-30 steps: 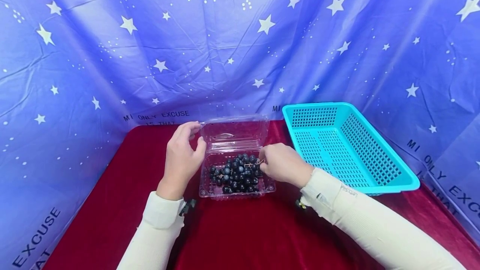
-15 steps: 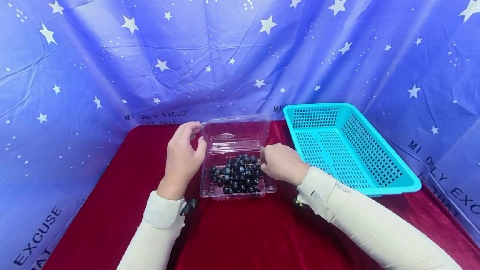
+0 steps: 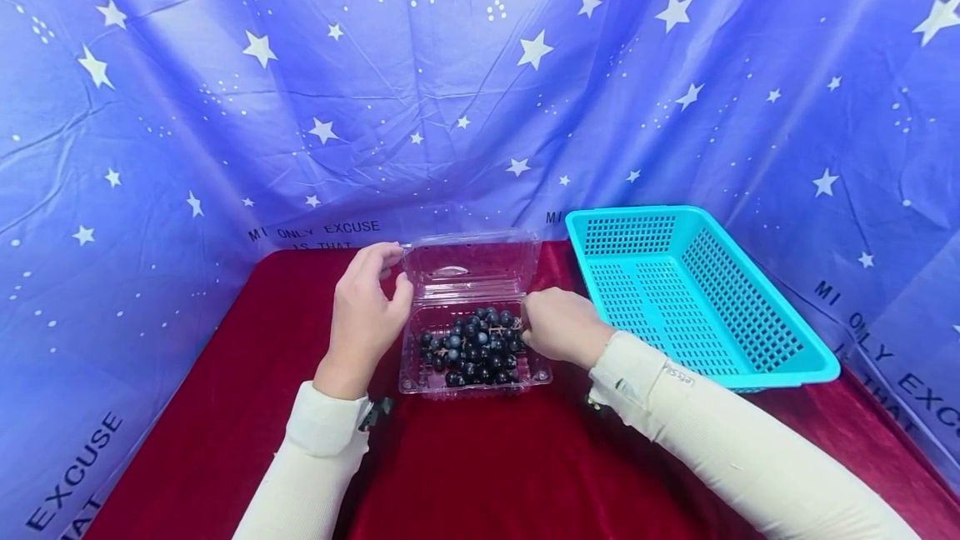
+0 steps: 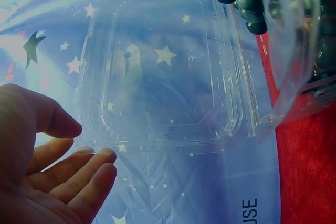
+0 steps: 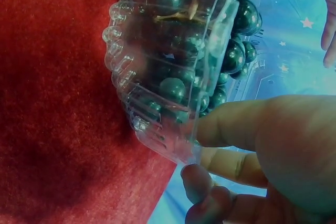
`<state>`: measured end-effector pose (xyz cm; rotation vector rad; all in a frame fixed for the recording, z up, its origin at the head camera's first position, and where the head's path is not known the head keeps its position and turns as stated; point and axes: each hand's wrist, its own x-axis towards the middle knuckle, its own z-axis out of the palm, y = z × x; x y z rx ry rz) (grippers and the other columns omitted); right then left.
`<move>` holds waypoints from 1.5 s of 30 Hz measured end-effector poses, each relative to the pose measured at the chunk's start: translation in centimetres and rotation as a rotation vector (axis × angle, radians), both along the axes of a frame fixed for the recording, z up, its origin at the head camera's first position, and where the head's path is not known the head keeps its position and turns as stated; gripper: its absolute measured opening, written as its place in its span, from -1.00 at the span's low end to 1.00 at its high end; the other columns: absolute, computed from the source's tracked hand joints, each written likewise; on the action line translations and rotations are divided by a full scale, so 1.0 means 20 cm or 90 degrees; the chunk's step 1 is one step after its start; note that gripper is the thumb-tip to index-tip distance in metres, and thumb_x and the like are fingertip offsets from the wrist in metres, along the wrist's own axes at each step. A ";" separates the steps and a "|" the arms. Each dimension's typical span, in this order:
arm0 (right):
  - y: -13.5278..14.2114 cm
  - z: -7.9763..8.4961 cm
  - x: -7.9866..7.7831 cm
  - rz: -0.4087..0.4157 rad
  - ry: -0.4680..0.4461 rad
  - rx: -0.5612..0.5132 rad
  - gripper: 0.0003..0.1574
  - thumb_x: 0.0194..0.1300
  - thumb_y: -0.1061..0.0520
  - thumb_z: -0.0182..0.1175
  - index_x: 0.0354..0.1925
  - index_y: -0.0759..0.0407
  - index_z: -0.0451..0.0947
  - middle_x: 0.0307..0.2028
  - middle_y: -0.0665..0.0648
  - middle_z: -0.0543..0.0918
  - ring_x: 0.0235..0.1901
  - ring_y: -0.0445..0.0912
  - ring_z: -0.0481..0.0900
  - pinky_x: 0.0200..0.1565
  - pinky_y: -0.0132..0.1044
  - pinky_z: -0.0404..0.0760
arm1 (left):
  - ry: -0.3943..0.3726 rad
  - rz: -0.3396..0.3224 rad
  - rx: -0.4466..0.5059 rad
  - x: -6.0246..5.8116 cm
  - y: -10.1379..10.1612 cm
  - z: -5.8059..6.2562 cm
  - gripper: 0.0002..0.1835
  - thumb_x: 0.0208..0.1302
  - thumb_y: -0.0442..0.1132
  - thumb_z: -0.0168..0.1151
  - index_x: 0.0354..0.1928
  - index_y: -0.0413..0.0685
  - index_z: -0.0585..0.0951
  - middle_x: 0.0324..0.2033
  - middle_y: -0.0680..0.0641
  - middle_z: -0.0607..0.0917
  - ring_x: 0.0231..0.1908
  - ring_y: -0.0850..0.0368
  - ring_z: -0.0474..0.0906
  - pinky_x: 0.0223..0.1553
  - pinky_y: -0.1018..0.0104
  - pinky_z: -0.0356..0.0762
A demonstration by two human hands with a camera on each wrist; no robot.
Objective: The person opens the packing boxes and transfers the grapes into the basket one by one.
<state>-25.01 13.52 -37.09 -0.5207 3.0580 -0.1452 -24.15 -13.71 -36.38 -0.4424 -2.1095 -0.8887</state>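
Note:
A clear plastic clamshell box (image 3: 474, 391) stands on the table, its hinged lid (image 3: 472, 267) raised at the back. Dark grapes (image 3: 480, 350) on brown stems lie heaped inside. My left hand (image 3: 366, 315) is beside the lid's left edge, fingers loosely bent, fingertips (image 4: 107, 154) right at the lid's corner in the left wrist view. With my right hand (image 3: 564, 327) I pinch the box's right wall near the back corner. In the right wrist view the thumb (image 5: 228, 125) is at the rim near the grapes, while other fingers curl at the outer side.
A turquoise plastic basket (image 3: 647, 280) with slotted walls stands to the right, just beyond my right hand. Dark red velvet (image 3: 480, 465) covers the table. Behind it hangs a blue curtain (image 3: 420, 65) with white stars.
My right wrist and forearm have shifted slightly left, with the fingers staying at the box's right wall. The left hand, box, lid and grapes look the same.

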 end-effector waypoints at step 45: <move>-0.03 0.00 -0.03 -0.008 0.013 0.035 -0.71 0.31 0.16 0.21 -0.57 -0.02 0.54 -0.44 0.11 0.72 -0.56 0.00 0.59 -0.66 -0.03 0.56 | 0.001 0.003 -0.004 0.00 0.00 0.00 -0.64 0.20 -0.42 0.34 0.07 -0.25 0.64 0.00 -0.14 0.72 -0.02 -0.02 0.71 0.07 0.08 0.73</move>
